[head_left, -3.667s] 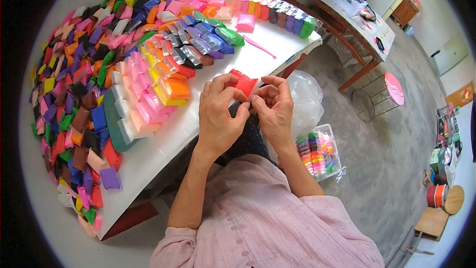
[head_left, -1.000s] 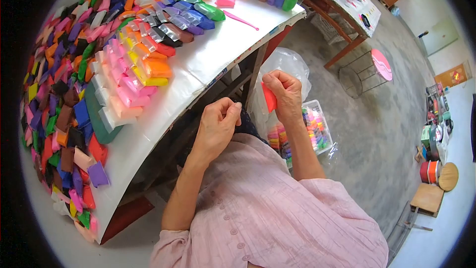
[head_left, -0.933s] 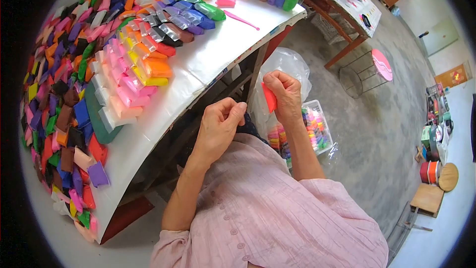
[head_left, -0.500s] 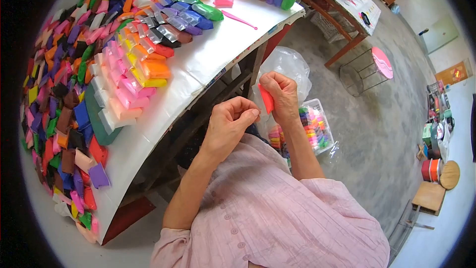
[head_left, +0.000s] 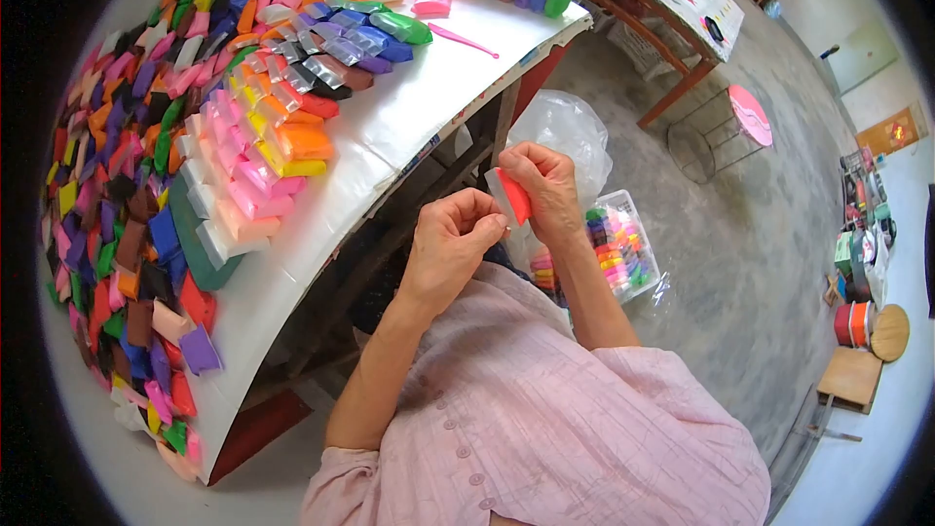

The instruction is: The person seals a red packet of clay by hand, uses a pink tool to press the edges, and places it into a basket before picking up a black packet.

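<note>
Fingers [head_left: 521, 164] of your right hand [head_left: 545, 190] pinch the red clay packet [head_left: 513, 197]; your left hand [head_left: 450, 248] fingers press together beside it, below the desk [head_left: 390, 127] edge.

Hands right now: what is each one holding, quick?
Left hand: fingers pinched shut; what they hold cannot be told.
Right hand: closed on a red clay packet.

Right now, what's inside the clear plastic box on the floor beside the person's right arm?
The clear plastic box holds rows of small clay pieces in many colours: pink, green, orange, purple. The right hand, pinching a red clay packet, and its forearm cover the box's near end, so that part stays hidden.
</note>
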`<state>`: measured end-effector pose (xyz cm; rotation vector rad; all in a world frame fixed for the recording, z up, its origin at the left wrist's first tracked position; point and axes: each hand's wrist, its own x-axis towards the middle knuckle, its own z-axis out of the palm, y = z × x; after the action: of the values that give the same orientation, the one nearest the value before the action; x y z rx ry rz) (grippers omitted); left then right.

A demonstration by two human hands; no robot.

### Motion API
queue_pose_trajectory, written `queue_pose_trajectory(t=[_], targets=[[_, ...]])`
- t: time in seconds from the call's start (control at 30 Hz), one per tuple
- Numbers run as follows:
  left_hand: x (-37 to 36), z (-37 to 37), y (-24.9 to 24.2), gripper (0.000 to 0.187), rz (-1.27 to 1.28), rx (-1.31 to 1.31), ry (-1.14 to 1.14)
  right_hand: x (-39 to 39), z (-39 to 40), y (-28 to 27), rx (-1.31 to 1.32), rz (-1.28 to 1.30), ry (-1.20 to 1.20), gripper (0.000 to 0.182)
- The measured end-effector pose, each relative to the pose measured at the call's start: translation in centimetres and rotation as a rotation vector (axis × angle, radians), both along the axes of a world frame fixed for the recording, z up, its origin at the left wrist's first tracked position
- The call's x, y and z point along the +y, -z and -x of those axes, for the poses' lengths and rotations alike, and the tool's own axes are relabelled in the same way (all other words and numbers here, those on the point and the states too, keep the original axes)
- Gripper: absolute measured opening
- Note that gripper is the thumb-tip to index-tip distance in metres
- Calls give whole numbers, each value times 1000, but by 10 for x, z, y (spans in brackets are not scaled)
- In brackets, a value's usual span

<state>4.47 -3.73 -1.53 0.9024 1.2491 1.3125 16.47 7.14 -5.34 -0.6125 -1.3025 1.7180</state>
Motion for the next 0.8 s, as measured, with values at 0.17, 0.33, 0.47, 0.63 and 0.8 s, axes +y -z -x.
queue_pose_trajectory(t=[0.17, 0.33, 0.47, 0.63, 0.8], targets=[[-3, -1, 5, 7, -39, 390, -53, -5, 1, -3, -127, -45, 17, 21], [-4, -4, 7, 6, -223, 866, -154, -6, 2, 3, -158, -107, 6, 21], [-6, -1, 9, 7, -271, 915, -187, -4, -3, 0, -134, 23, -42, 22], [-13, 2, 1, 12, -77, 636, -140, -3, -4, 6, -23, 130, -105, 21], [-18, 1, -2, 17, -26, 462, -68, -4, -1, 14, 67, 238, -139, 25]])
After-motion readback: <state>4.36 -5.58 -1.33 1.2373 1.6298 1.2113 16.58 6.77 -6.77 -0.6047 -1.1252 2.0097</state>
